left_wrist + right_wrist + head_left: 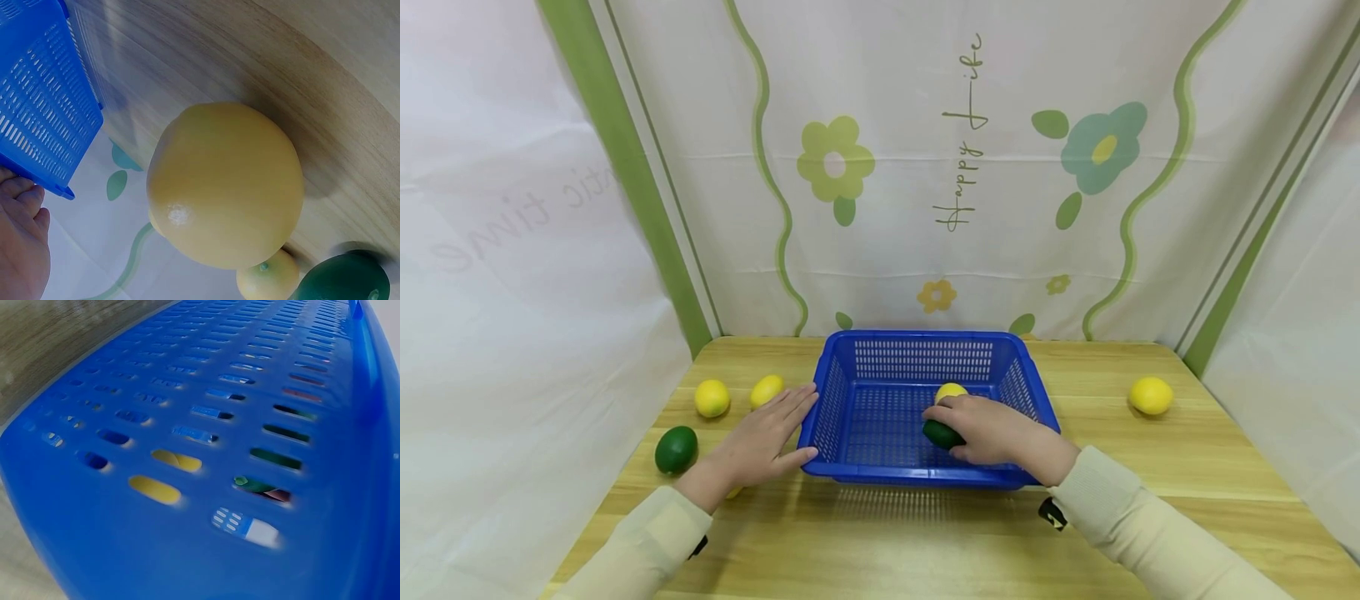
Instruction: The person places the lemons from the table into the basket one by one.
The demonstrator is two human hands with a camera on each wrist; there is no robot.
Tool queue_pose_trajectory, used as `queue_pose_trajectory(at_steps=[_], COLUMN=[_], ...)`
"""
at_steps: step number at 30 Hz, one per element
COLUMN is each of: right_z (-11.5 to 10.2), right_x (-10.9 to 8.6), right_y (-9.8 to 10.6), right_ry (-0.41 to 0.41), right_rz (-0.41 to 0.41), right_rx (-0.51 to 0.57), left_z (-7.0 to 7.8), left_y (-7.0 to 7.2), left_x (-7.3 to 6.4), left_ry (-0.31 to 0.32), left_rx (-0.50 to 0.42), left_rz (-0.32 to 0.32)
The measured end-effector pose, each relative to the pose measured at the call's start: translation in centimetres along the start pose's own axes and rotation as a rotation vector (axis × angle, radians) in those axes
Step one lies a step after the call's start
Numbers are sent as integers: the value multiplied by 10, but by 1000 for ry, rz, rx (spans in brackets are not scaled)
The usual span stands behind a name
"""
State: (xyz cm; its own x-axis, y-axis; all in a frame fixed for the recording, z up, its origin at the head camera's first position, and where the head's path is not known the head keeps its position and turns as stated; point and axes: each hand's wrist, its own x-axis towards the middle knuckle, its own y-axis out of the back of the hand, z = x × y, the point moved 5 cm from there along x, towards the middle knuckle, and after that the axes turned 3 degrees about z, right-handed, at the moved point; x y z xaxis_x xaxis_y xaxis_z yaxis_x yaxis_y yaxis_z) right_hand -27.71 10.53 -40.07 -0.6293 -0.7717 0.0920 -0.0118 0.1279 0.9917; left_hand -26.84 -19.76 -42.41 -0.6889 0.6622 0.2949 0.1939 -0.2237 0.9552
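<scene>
My left hand (765,439) lies with extended fingers against the left rim of a blue perforated basket (895,476). In the basket, my right hand (992,427) grips a dark green avocado-like fruit (942,434). A lemon (951,392) sits just behind those fingers, partly covered. Through the basket's slots in the right wrist view show bits of yellow (155,489) and green (275,457). Below my left wrist is another lemon (225,184), large in the left wrist view and mostly hidden in the head view.
Left of the basket on the wooden table (917,550) lie two more lemons (712,398) and a second dark green fruit (676,450). Off to the right is a lone lemon (1151,396). A printed curtain (880,250) hangs behind the table and along its sides.
</scene>
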Motion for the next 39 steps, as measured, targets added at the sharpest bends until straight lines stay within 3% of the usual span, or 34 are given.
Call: queue_pose_trajectory(at_steps=[19,39], right_z=[2,8], right_x=[-1,-5], right_y=[-2,13], right_ry=[-43,-73], right_rz=[-33,5], right_rx=[23,25], left_z=[-1,0], left_y=[-2,-1], left_x=[0,1], left_ry=[-2,6], left_rx=[9,6], left_rz=[-3,-4])
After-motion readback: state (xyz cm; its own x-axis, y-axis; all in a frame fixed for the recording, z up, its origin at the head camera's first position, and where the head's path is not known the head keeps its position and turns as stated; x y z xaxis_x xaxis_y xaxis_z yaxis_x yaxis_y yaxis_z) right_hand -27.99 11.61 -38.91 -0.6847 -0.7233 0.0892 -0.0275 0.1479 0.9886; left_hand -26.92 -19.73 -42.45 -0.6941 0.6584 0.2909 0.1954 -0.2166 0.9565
